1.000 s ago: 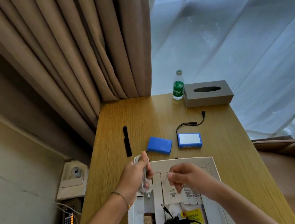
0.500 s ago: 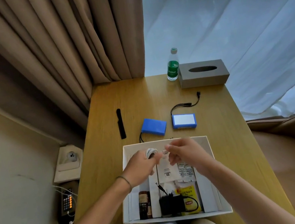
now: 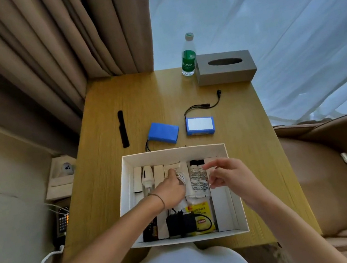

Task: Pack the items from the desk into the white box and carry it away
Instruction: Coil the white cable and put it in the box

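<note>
The white box (image 3: 172, 152) sits at the desk's near edge, holding tubes, a black adapter (image 3: 180, 224) and a yellow tea packet (image 3: 202, 215). My left hand (image 3: 171, 189) is down inside the box and grips a coiled white cable (image 3: 181, 179) against the contents. Just to the right, my right hand (image 3: 226, 174) hovers over the box, fingers loosely curled and holding nothing. Behind the box on the desk lie two blue battery packs (image 3: 163, 132) (image 3: 200, 125), the right one with a black lead (image 3: 205, 105), and a black strap (image 3: 123, 128).
A green-labelled water bottle (image 3: 188, 57) and a grey tissue box (image 3: 225, 66) stand at the desk's back right. Curtains hang behind. A brown armchair (image 3: 337, 172) is close on the right; a wall socket (image 3: 66, 168) and cables sit low on the left.
The left hand has lowered the coiled white cable from above the box's rim down into the box. The right hand has let go of the cable and drawn off to the right.
</note>
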Tool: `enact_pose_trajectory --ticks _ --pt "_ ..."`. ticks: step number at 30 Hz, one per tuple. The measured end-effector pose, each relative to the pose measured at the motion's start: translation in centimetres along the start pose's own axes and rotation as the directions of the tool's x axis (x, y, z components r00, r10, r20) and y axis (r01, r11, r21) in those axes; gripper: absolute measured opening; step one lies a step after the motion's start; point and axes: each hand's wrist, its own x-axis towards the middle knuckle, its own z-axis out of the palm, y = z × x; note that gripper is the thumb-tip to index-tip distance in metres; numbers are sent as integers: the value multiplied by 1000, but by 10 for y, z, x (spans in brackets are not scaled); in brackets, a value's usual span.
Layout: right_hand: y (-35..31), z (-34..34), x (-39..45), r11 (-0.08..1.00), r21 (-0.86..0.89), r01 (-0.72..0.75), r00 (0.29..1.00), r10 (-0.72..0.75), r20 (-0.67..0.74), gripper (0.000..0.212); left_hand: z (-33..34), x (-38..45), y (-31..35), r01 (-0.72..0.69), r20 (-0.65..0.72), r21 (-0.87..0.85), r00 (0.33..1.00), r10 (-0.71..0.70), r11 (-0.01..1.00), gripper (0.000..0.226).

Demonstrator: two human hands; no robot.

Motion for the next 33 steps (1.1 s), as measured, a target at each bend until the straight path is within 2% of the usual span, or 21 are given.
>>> enact_pose_trajectory --ticks 3,6,9,12,14,18,22,26,29,33 --pt "7 -3 -4 1000 4 -8 1000 8 12 26 7 13 2 11 -61 67 998 -7 998 49" --pt "8 -5 -7 1000 10 -4 1000 4 26 27 11 22 1 19 -183 123 983 4 992 41" --pt "7 -5 -9 1000 -21 9 999 -8 47 30 16 26 0 42 -236 194 972 5 980 35" --pt "6 -6 -8 997 -70 22 998 -18 66 33 19 28 -4 62 -342 299 939 46 952 33" --pt "6 -6 -7 996 -86 23 997 -16 78 34 19 27 -7 64 -406 310 911 71 948 31" --pt "6 -6 -2 994 -102 28 996 -19 90 34 13 25 -11 35 -467 255 880 92 966 22" --pt "4 -4 3 992 -116 43 995 -32 97 33 11 23 -8 64 -474 424 865 161 903 17" --pt "-2 0 9 989 -137 61 994 -48 103 34 9 16 -1 82 -407 547 896 179 833 27" --pt "-12 1 15 990 -122 70 991 -55 123 31 1 -3 3 50 -434 510 877 207 859 30" --pt "-30 7 30 990 -104 99 992 -90 91 33 -20 -35 6 -129 -553 356 770 319 926 23"
